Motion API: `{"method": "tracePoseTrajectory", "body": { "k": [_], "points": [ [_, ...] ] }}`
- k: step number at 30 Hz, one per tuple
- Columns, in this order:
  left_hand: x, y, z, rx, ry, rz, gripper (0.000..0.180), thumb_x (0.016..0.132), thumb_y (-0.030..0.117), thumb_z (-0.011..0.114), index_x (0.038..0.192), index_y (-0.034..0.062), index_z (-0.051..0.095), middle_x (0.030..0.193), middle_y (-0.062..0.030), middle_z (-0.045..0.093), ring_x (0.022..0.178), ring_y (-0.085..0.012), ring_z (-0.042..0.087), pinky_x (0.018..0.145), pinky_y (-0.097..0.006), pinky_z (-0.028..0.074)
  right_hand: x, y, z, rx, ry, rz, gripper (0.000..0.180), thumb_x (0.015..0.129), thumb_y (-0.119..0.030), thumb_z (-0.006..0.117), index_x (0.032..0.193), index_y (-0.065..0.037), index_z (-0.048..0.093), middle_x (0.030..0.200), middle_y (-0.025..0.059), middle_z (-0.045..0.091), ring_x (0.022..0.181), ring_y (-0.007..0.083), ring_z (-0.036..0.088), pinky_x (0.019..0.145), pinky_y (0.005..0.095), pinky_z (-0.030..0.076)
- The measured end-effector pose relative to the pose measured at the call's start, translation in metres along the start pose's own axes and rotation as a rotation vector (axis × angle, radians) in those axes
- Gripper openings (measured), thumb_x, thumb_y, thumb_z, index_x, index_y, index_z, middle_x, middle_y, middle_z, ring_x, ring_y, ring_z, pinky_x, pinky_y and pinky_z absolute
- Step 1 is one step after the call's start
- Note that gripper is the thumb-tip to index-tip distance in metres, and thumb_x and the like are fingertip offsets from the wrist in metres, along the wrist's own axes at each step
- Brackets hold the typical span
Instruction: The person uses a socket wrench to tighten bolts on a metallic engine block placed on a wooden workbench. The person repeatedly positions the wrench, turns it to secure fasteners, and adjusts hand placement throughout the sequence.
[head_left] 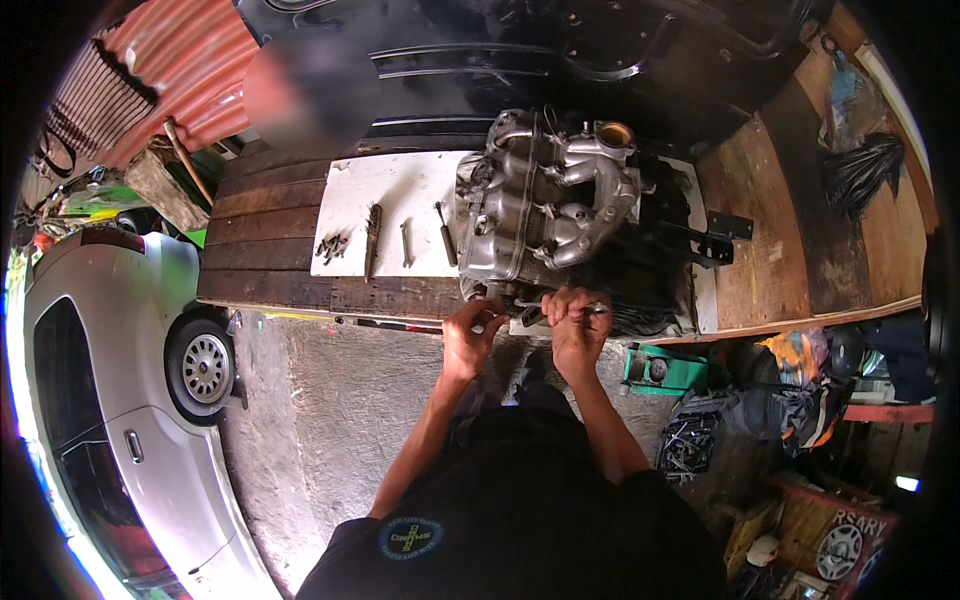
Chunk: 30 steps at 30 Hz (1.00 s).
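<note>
An engine (530, 210) with a silver metal cover and curved intake pipes sits on the wooden bench before me. My right hand (578, 330) is closed around a shiny metal hand tool (534, 316), wrench-like, at the engine's near edge; its exact kind is hard to make out. Just to the left, my left hand (468, 338) has its fingers curled together against the engine's near left corner, and whatever they pinch is hidden. On a white board (345, 210) left of the engine lie a spanner (406, 244), a screwdriver-like tool (446, 238), a long dark tool (373, 243) and several bolts (331, 246).
Behind the bench (265, 225) stands a large black panel (450, 75). A black bracket (715, 240) sticks out right of the engine. On the floor at right are a green floor jack (665, 370) and a heap of metal tools (690, 440). A silver car (140, 400) stands at left.
</note>
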<state>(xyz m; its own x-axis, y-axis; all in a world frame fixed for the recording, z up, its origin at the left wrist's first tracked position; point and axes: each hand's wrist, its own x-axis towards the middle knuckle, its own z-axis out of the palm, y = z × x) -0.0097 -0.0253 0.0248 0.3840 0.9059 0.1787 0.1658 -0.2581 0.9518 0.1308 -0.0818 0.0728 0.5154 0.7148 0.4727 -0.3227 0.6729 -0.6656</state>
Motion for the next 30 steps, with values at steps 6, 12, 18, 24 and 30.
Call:
{"method": "tracePoseTrajectory", "body": {
  "k": [6,12,18,24,30],
  "points": [
    [0.006,0.007,0.006,0.06,0.08,0.028,0.022,0.073,-0.001,0.074,0.093,-0.0013,0.064,0.086,-0.0117,0.068,0.073,-0.0196,0.068,0.063,-0.029,0.052,0.002,-0.001,-0.012,0.116,0.083,0.031,0.012,0.093,-0.017,0.056,0.092,-0.01,0.046,0.073,0.0021,0.044,0.067,0.0147,0.043,0.07,0.0359,0.039],
    [0.002,0.003,0.002,-0.009,0.055,-0.003,0.023,0.071,-0.007,0.071,0.093,-0.0021,0.065,0.087,-0.0114,0.069,0.076,-0.0169,0.068,0.066,-0.028,0.053,0.007,0.002,-0.015,0.213,0.106,0.188,0.013,0.091,-0.008,0.056,0.088,-0.012,0.044,0.072,0.0012,0.043,0.066,0.0145,0.041,0.07,0.0349,0.038],
    [0.003,0.002,0.004,0.01,0.036,0.057,0.024,0.073,-0.008,0.069,0.095,-0.0022,0.064,0.089,-0.012,0.066,0.076,-0.0197,0.069,0.066,-0.028,0.053,-0.002,0.006,-0.012,0.124,0.041,0.109,0.016,0.091,-0.015,0.058,0.087,-0.01,0.044,0.069,0.0028,0.043,0.064,0.0166,0.044,0.07,0.0371,0.041],
    [0.0,0.003,0.01,0.072,0.134,0.184,0.02,0.073,-0.008,0.067,0.091,-0.0008,0.066,0.09,-0.0133,0.066,0.074,-0.0215,0.067,0.064,-0.03,0.053,-0.012,0.0,-0.012,-0.058,-0.027,0.091,0.016,0.092,-0.019,0.058,0.088,-0.008,0.047,0.072,0.0073,0.051,0.073,0.0216,0.054,0.077,0.0417,0.045],
    [0.002,-0.006,0.01,0.164,0.14,0.262,0.02,0.073,-0.008,0.066,0.092,-0.0011,0.065,0.092,-0.0142,0.066,0.074,-0.0231,0.067,0.065,-0.03,0.053,-0.019,-0.007,-0.022,-0.379,-0.197,0.057,0.008,0.094,-0.007,0.051,0.087,-0.006,0.048,0.077,0.0133,0.06,0.08,0.0268,0.062,0.086,0.0475,0.047]
  ]
}}
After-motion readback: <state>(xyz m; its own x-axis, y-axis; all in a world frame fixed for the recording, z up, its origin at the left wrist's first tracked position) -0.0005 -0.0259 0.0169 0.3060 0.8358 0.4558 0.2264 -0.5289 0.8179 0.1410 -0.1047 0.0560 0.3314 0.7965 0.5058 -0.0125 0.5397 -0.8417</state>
